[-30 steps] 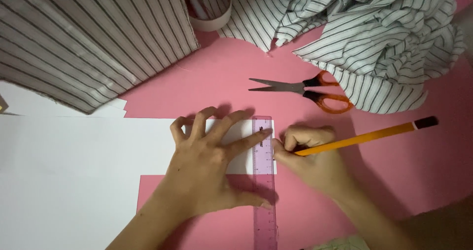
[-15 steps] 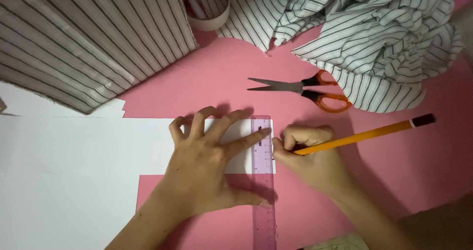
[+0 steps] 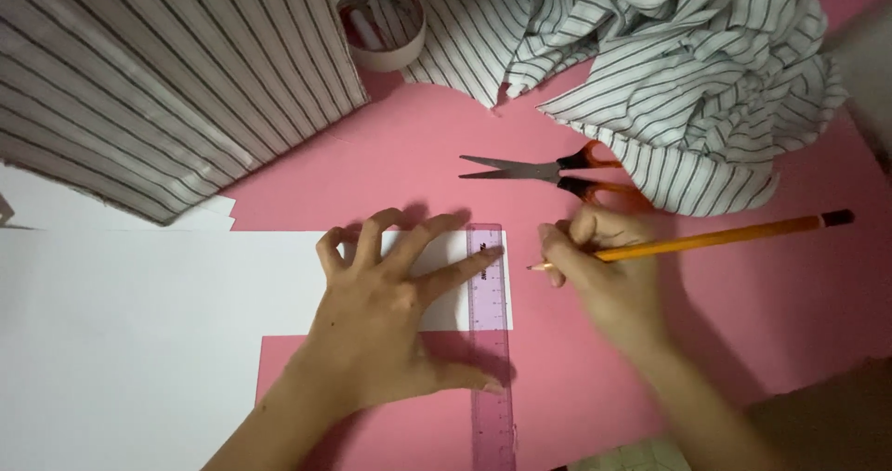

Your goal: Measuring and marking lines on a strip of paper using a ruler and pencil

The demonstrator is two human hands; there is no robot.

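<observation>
Ruler [image 3: 490, 341] lies upright along paper's [image 3: 139, 341] right edge, pinned by spread left hand [image 3: 390, 327]. Right hand [image 3: 604, 276], just right of ruler, grips pencil [image 3: 715, 239], tip off paper. Scissors [image 3: 548, 171] above ruler.

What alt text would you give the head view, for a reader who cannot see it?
A left hand presses a purple ruler onto white paper on a pink surface, while the right hand holds an orange pencil just right of the ruler. Orange-handled scissors and striped fabric lie behind.
</observation>
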